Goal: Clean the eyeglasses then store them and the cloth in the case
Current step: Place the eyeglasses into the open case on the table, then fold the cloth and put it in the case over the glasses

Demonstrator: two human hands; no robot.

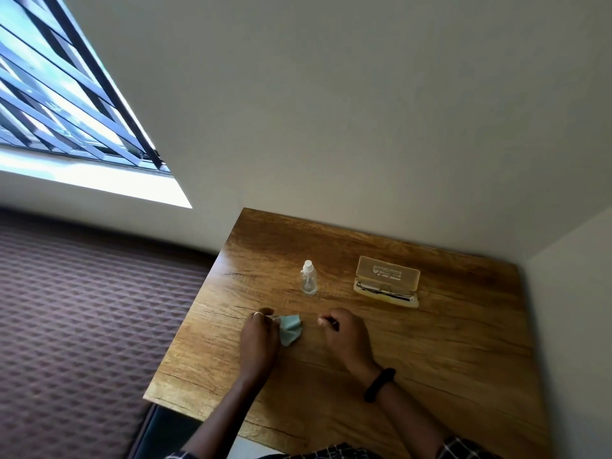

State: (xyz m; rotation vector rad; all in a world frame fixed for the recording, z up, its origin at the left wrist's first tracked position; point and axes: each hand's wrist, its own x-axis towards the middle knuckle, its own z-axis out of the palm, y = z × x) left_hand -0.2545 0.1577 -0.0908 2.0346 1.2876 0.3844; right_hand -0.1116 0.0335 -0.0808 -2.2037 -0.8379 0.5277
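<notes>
i'm looking down on a wooden table (414,342) with a strong grain, pushed into a corner of plain pale walls; left of the table runs a quilted dark brown surface (82,309), and above that a barred window (59,94) lets in bright daylight. i count one spray bottle (308,278), one case (386,281), one pair of eyeglasses (384,289) and one cloth (290,329). the open case sits toward the far right of the table, lid up, with the eyeglasses lying inside it; there is print on the lid but i can't read it. the clear bottle stands upright just left of the case, apart from it. nearer me than the bottle, my left hand (260,339) pinches the bunched pale blue cloth against the table, a ring on one finger. my right hand (346,332) rests beside the cloth, curled loosely closed; whether it grips something i cannot tell. a black band (380,385) circles that wrist.
</notes>
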